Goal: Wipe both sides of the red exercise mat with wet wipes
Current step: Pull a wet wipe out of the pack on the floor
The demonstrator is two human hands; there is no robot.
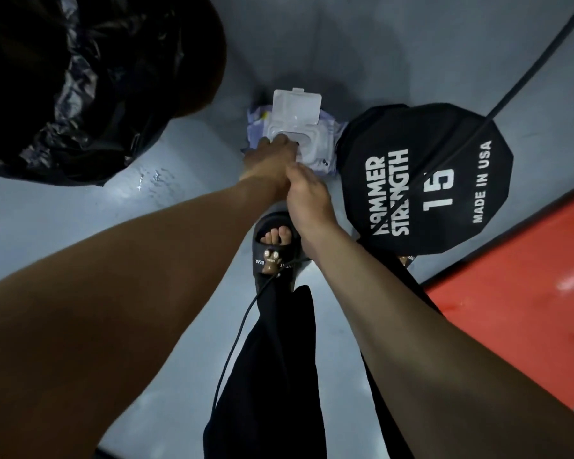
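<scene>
— Red exercise mat [524,293], flat foam with a dark edge, lies at the right, cut off by the frame's right side and well apart from the hands.

— And the fingers?

— The left hand [272,157] has its fingertips down on the soft purple-and-white pack of wet wipes [295,137], at the opening under the raised white plastic flip lid [295,107]. Whether they pinch a wipe I cannot tell; the knuckles hide it. The right hand [307,200] sits just near of the left, fingers curled toward it, touching the left wrist; what it holds, if anything, is hidden.

— Around them?

— Pale grey smooth floor [80,226], with a wet glint left of the arms. Right of the pack stands a black many-sided dumbbell head [444,183] printed "HAMMER STRENGTH 15 MADE IN USA". A thin black cable [527,67] crosses it. Far left, a crumpled black plastic bag [63,87], cut by the frame. Nearer, a black slide sandal [275,246] with toes showing, and black trouser legs [279,376].
</scene>
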